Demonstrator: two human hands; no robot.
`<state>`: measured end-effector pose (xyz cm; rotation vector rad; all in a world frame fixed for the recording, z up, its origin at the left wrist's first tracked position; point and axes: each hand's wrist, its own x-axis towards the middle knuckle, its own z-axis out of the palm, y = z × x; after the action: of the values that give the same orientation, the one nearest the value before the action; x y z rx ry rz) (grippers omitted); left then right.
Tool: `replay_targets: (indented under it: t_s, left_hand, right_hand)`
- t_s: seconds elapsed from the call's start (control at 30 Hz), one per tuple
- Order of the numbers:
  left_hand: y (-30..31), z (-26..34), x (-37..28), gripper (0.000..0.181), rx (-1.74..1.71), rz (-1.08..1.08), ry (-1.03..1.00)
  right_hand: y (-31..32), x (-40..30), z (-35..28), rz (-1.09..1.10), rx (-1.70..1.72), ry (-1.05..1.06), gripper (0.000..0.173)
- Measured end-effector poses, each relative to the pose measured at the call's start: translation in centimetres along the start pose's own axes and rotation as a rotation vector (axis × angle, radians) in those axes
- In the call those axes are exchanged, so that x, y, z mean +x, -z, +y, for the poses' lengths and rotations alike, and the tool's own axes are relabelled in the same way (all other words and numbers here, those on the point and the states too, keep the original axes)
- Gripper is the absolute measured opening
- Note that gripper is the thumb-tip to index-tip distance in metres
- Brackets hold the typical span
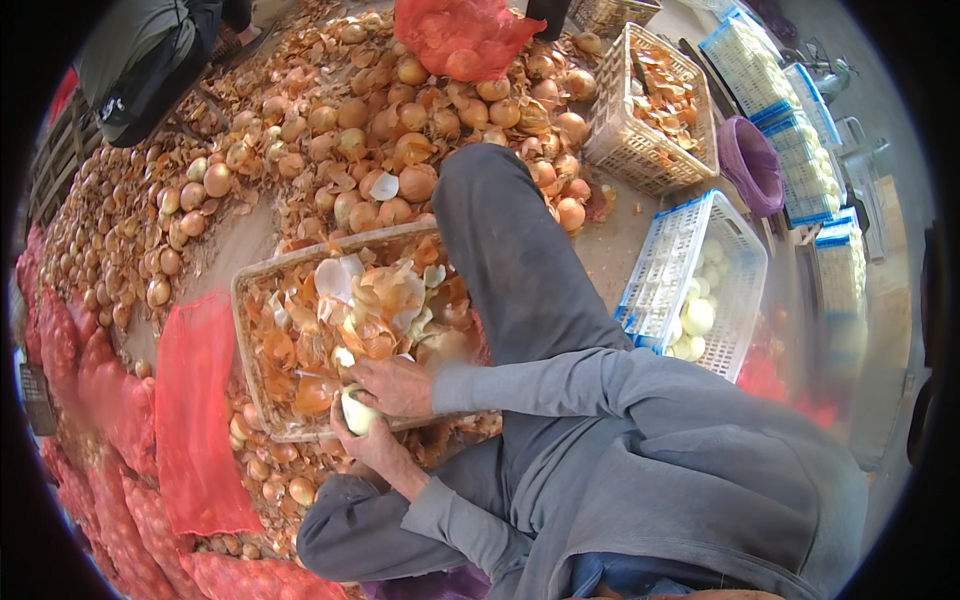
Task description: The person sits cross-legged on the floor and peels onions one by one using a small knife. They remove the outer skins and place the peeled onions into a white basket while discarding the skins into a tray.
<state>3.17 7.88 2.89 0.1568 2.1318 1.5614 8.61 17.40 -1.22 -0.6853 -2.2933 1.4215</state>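
Observation:
My left hand [381, 452] grips a peeled white onion [358, 412] from below, over the near rim of a plastic crate [251, 352]. My right hand [394, 386] lies against the onion's upper side with its fingers curled. Whether it holds a small tool is hidden. A thin pale strip [311, 374] shows just past its fingertips; I cannot tell if it is a blade or skin. Brown and whitish onion skins [375, 300] heap up inside the crate.
Unpeeled onions [405, 127] spread across the floor ahead. A blue-and-white crate [739, 300] of peeled onions stands by my right thigh. Further right are a skin-filled crate [652, 112], a purple basket [750, 165] and stacked crates [799, 142]. Red mesh sacks [120, 405] lie left. Another person [142, 67] sits far left.

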Motion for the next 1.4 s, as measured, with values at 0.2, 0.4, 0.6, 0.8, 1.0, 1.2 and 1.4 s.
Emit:
replay_targets:
  t_s: [0.2,0.4,0.6,0.8,1.0,1.2,1.4]
  left_hand:
    - [0.7,-1.7,0.0,0.072,-0.13,-0.098,-0.055]
    - [1.1,-1.5,0.6,0.074,-0.137,-0.091,-0.008]
    - [0.5,-3.0,0.4,0.058,0.009,0.106,-0.172]
    - [1.5,-2.3,-0.1,0.056,-0.141,0.17,-0.112]
    - [1.5,-1.3,-0.3,0.048,-0.051,0.143,-0.103]
    - [2.3,-5.4,1.6,0.054,-0.709,0.198,0.184]
    - [3.8,-7.4,2.5,0.052,-0.553,0.175,0.046]
  right_hand:
    - [1.4,1.0,1.1,0.065,-0.078,0.009,0.027]
    - [2.6,1.3,-0.1,0.054,-0.145,0.106,0.036]
    - [2.3,1.0,0.1,0.064,0.134,-0.211,0.028]
    - [2.8,0.6,-2.4,-0.059,0.469,-0.407,0.018]
    - [2.7,0.5,-2.6,0.021,0.5,-0.001,0.021]
    - [4.8,1.5,-4.4,-0.067,1.188,-0.71,0.025]
    - [6.2,2.6,-2.7,0.002,0.021,-0.036,0.046]
